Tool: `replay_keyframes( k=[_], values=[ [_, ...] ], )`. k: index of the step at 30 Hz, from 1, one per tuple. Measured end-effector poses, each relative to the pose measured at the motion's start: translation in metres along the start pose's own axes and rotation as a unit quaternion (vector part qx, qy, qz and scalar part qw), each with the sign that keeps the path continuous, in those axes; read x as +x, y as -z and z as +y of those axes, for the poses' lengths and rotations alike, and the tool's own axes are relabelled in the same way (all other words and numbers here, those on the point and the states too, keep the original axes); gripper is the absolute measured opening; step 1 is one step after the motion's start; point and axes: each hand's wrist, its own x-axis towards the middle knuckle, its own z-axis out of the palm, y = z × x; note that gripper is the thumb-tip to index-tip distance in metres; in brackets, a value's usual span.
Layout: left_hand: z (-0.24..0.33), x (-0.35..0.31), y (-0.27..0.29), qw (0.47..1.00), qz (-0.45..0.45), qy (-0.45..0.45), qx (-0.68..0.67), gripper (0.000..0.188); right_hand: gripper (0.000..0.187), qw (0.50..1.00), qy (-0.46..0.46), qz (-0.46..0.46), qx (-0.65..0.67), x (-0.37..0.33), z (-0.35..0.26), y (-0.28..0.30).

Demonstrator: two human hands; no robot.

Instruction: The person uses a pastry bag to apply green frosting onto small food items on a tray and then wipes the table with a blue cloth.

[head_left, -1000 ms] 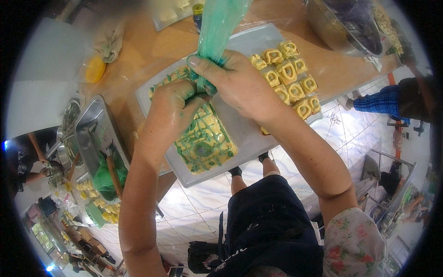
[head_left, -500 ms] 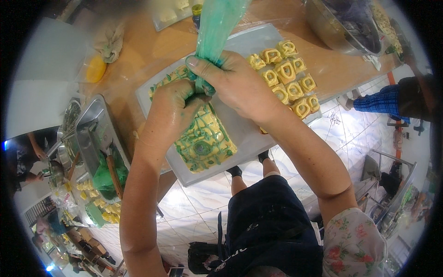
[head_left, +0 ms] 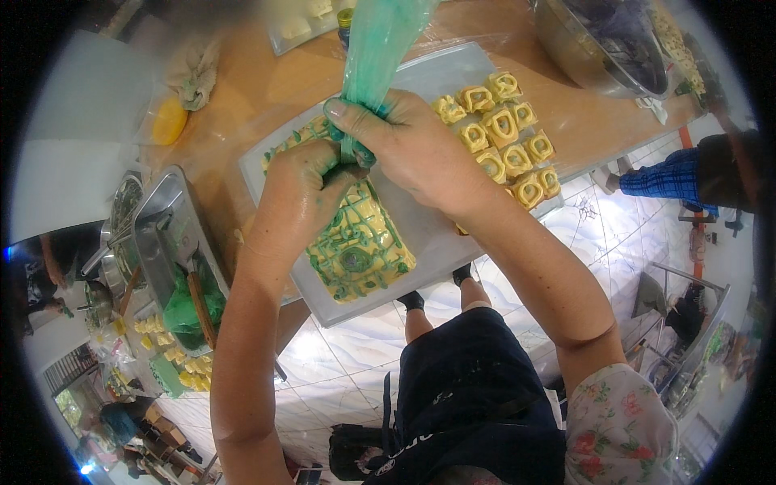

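Observation:
A piping bag (head_left: 380,61) of green icing stands upright over the grey tray (head_left: 432,263). Around its narrowed middle my right hand (head_left: 416,149) is closed, thumb laid across the front. Just below, the fingers of my left hand (head_left: 299,182) are curled in at the lower end of the bag, smeared green; the nozzle is hidden behind them. Beneath my hands lies a block of yellow-iced cakes (head_left: 360,242), crossed by green piped lines with a rosette near its front. Small pastries with yellow piped rings (head_left: 501,141) sit on the tray's right side.
A large metal bowl (head_left: 594,52) stands at the far right of the wooden table (head_left: 234,97). To the left are a cloth (head_left: 194,77), a yellow rounded thing (head_left: 168,121) and a metal pan (head_left: 170,210) with a green bag and wooden-handled tools. Another person (head_left: 48,271) is at the left edge.
My hands and the piping bag have hardly moved. At the left edge, the other person's arms have shifted.

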Motion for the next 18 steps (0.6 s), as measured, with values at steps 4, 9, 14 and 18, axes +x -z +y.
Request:
replay_keyframes(
  k=[4,9,14,18],
  values=[
    [-0.0065,-0.0010,-0.0037,1.000,0.007,-0.006,-0.015,0.012,0.036,1.000,-0.007,0.003,-0.010,-0.0015,-0.0028,-0.0009],
    [-0.0058,-0.0009,-0.0044,0.999,0.004,0.005,-0.033,0.011,0.036,1.000,0.000,0.008,-0.009,-0.0020,-0.0008,-0.0006],
    [-0.0067,-0.0011,-0.0052,1.000,0.003,0.010,-0.020,0.011,0.037,1.000,-0.006,0.005,-0.009,-0.0024,-0.0016,-0.0004],
    [-0.0062,-0.0021,-0.0048,1.000,-0.001,0.017,-0.026,0.011,0.037,1.000,-0.008,0.000,-0.027,-0.0024,-0.0019,0.0005]
  ],
)
